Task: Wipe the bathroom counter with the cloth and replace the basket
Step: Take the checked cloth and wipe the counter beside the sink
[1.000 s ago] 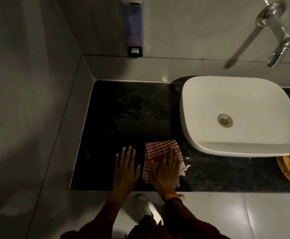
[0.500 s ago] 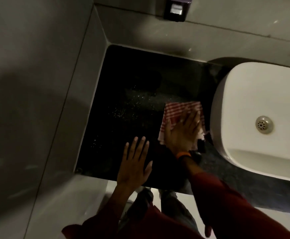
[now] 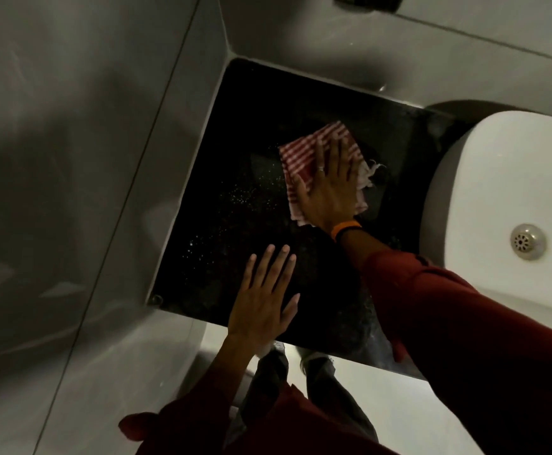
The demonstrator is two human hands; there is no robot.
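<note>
Currently the cloth [image 3: 304, 159], red-and-white checked and folded, lies on the dark counter [image 3: 245, 139] between the corner wall and the basin [image 3: 497, 178]. The right hand [image 3: 330, 188] presses flat on it, fingers extended, so the palm's pressure drives the wipe. The left hand [image 3: 264, 303] rests open and empty near the counter's front edge, probably as a brace. The basket is out of view. Dim light obscures the counter's back corner.
</note>
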